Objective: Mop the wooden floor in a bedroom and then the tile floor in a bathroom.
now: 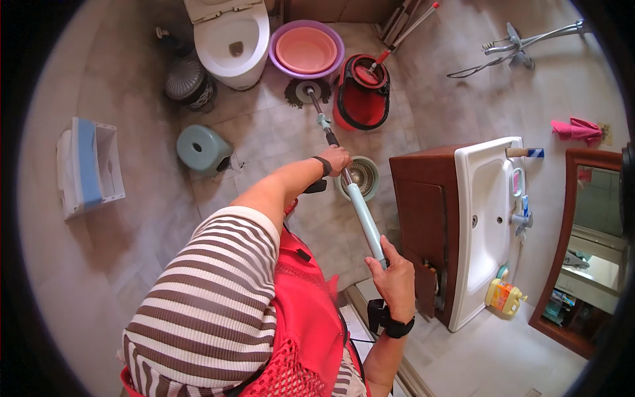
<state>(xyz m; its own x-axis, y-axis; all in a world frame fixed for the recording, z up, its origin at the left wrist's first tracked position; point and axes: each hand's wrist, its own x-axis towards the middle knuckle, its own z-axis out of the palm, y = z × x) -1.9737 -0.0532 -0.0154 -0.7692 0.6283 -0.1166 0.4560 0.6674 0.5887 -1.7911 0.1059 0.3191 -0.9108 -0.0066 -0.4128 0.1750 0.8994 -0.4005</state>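
Observation:
A long spin mop (362, 218) with a pale green and metal pole runs slantwise across the middle of the view. Its round head with dark strands (307, 92) rests on the tiled floor, close to a purple basin (276, 49) with a pink basin (305, 50) inside it. Midway along the pole, my left hand (336, 160) is wrapped around it. My right hand (395, 274) grips the upper end of the pale green handle, nearer to my body. Below the pole, beside my left hand, stands a small round bin or pail (372, 185), partly hidden.
A red mop bucket (344, 109) with a second mop stands right of the mop head. The toilet (245, 66), a dark lidded bin (188, 83) and a grey-green stool (198, 147) stand to the left. At right is a white sink (483, 264) on a brown cabinet (423, 205).

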